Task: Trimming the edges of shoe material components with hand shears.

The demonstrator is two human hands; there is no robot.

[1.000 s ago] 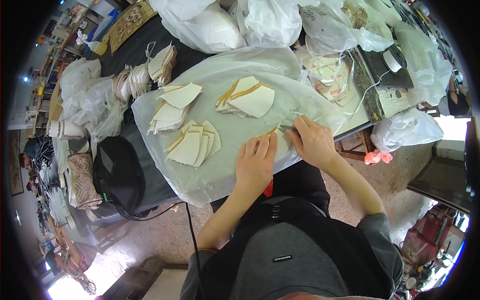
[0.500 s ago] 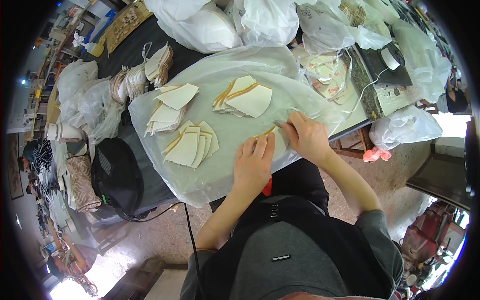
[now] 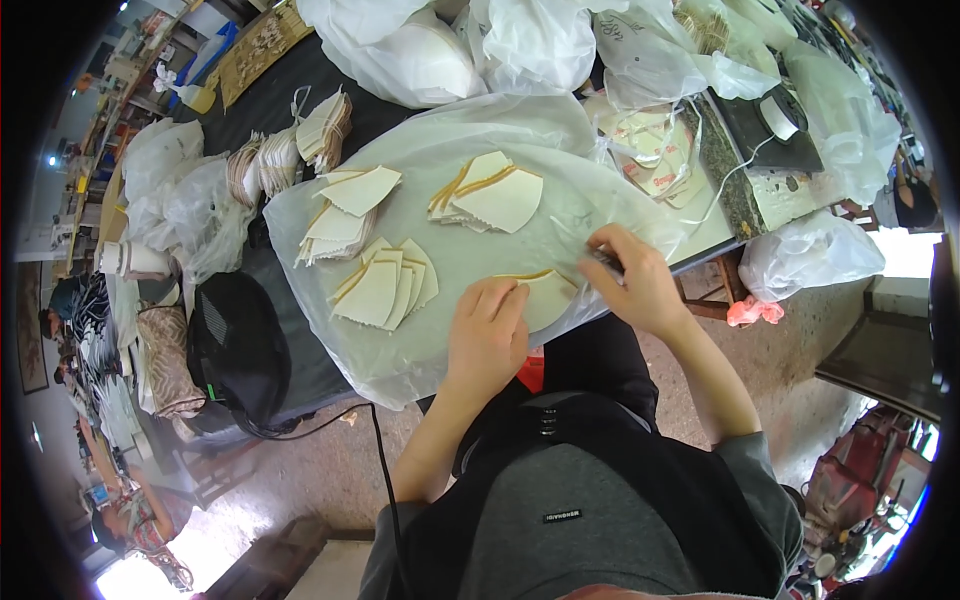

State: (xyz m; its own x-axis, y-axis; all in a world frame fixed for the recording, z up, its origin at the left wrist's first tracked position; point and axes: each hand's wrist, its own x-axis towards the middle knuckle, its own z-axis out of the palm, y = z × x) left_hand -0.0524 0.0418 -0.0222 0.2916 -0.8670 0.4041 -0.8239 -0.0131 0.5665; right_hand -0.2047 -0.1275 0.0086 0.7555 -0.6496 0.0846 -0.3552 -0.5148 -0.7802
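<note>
The clear plastic sheet [image 3: 470,250] spread over the dark work table [image 3: 270,90] is the landmark here. At its near edge lies a single cream fan-shaped piece [image 3: 548,295] with a yellow strip along its top edge. The left hand [image 3: 487,335] lies flat on this piece, fingers stretched out and close together, fingertips pressing its left part. The right hand [image 3: 630,280] sits just right of the piece, fingers curled in a narrow pinch around a small dark tool [image 3: 603,258] — what kind of tool I cannot tell — with its tip near the piece's upper right edge.

On the sheet's middle left, a fanned stack of cream pieces [image 3: 385,285] lies well apart from the left hand. Farther up and left on the sheet sits another loose stack [image 3: 345,205], and toward the sheet's far side lies a third stack with yellow edges [image 3: 490,192].

Beyond the sheet's far left corner, bundles of tied pieces [image 3: 290,145] rest on the table. White plastic bags [image 3: 420,50] crowd the table past the sheet's far edge. To the right of the sheet a flat dark device [image 3: 770,130] lies with a white cord running from it. Left of the sheet's near corner, a black bag [image 3: 235,345] hangs off the table side — below it a black cable [image 3: 375,440] runs down across the floor.
</note>
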